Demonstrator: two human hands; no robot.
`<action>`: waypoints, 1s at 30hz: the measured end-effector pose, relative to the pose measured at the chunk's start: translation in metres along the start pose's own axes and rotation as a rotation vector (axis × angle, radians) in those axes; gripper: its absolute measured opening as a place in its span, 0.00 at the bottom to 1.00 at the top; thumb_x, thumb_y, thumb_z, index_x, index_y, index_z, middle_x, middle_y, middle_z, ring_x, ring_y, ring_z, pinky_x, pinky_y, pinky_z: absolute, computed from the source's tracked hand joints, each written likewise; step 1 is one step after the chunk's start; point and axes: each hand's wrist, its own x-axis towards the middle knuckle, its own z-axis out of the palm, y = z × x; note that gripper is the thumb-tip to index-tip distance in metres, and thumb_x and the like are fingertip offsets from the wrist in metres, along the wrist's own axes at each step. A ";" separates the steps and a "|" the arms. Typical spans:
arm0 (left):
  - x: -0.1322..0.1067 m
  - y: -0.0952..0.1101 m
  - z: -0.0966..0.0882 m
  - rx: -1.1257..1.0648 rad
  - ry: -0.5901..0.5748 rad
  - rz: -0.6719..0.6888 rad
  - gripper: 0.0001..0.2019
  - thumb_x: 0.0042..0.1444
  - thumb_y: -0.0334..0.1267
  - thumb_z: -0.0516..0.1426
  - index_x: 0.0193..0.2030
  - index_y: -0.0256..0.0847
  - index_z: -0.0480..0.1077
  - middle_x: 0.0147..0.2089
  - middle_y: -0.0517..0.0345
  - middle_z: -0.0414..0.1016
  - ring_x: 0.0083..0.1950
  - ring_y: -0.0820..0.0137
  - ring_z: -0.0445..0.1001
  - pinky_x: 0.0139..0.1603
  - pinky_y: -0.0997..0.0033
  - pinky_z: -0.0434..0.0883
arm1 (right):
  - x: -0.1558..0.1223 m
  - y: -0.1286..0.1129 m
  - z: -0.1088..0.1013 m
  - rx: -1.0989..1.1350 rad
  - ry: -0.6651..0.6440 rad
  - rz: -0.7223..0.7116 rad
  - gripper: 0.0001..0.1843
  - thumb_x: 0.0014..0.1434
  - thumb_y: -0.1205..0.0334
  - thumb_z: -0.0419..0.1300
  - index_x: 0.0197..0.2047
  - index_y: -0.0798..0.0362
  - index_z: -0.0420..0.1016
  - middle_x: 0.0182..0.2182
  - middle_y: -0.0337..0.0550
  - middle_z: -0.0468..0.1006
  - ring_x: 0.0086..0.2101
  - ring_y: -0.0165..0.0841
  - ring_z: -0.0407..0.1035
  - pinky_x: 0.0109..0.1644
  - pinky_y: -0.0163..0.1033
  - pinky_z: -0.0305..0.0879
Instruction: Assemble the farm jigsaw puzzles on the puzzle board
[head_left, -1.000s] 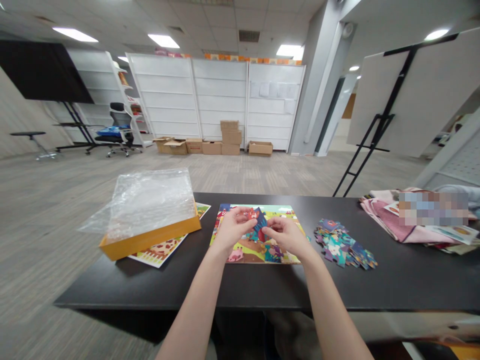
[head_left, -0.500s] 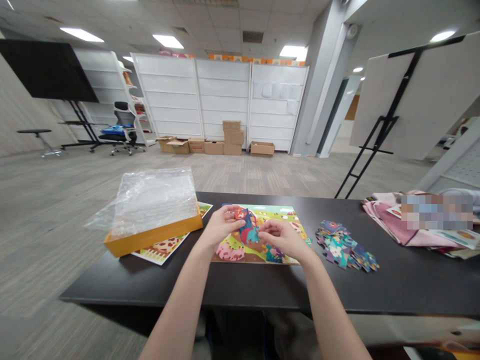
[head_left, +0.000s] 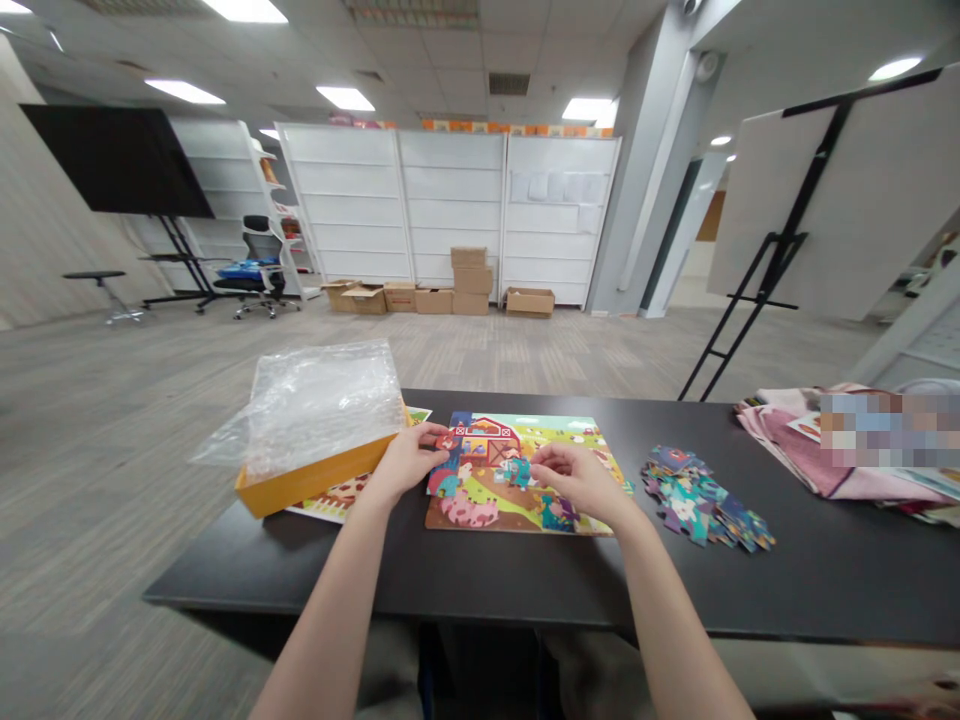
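Note:
In front of me lies a farm picture board [head_left: 551,430] with a red barn and a pink pig. My left hand [head_left: 405,462] is at its left edge, fingers closed on dark blue puzzle pieces [head_left: 445,468] with red and teal parts; whether these are joined I cannot tell. Over the middle of the board, my right hand [head_left: 581,478] pinches a small teal puzzle piece [head_left: 515,472]. Other dark puzzle pieces [head_left: 557,513] rest on the board's lower right part, partly under the right hand.
A heap of loose puzzle pieces [head_left: 697,500] lies right of the board. On the left, a yellow box [head_left: 319,475] with clear plastic wrap [head_left: 322,400] sits on another picture sheet [head_left: 330,497]. Pink cloths [head_left: 802,450] are piled at the far right of the black table [head_left: 510,580].
My left hand has moved left with the dark blue pieces, uncovering the barn. The right hand stays near the middle, now showing the teal piece. The view has shifted slightly.

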 end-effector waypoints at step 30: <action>-0.010 0.016 0.037 0.838 0.154 -0.001 0.20 0.56 0.48 0.61 0.48 0.35 0.75 0.47 0.41 0.80 0.50 0.53 0.78 0.49 0.63 0.71 | -0.001 0.003 0.002 -0.070 -0.039 -0.024 0.08 0.58 0.56 0.62 0.36 0.52 0.76 0.30 0.41 0.79 0.31 0.34 0.74 0.36 0.37 0.69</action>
